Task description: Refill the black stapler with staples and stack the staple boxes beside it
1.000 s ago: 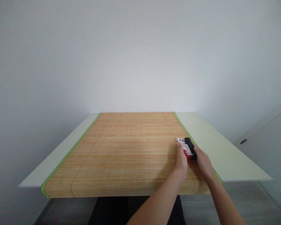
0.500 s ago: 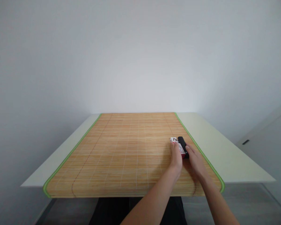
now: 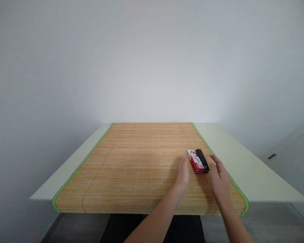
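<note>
A red and white box point(image 3: 196, 162) lies on the right part of the bamboo mat point(image 3: 131, 168). Close against its right side is a black stapler point(image 3: 202, 160). My left hand point(image 3: 182, 172) is just left of the box, apart from it, with fingers stretched out and nothing held. To the right of the stapler, my right hand point(image 3: 219, 177) is also off the things, thumb and fingers apart and holding nothing.
Under the mat is a white table point(image 3: 245, 168), showing along both sides. The mat has green edging point(image 3: 78, 165) and hangs over the table's front edge. A plain wall point(image 3: 152, 67) stands behind the table.
Both hands have let go and moved apart, the left one to the left and the right one to the right. The box and stapler stay side by side; the view has shifted slightly.
</note>
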The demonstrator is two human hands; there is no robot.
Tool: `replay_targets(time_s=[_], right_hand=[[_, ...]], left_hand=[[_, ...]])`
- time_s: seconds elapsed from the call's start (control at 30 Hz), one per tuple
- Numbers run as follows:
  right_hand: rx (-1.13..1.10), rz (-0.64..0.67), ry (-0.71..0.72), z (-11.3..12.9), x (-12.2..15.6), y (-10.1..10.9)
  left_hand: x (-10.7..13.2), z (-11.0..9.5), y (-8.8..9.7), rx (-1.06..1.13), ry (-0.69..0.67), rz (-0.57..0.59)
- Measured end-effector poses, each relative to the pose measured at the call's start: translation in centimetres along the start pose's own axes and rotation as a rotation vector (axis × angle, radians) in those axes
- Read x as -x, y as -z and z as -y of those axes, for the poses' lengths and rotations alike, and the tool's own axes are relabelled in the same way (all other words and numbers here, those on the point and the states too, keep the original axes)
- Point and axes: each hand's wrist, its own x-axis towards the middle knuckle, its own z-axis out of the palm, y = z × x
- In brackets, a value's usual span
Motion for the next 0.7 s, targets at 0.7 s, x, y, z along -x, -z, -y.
replay_targets(time_s=[0.7], right_hand=[[0.478,0.670,0.500,5.8,10.3,-9.9]], left_hand=[[7.1,-5.0,25.2,-1.542,-0.397,-0.125]])
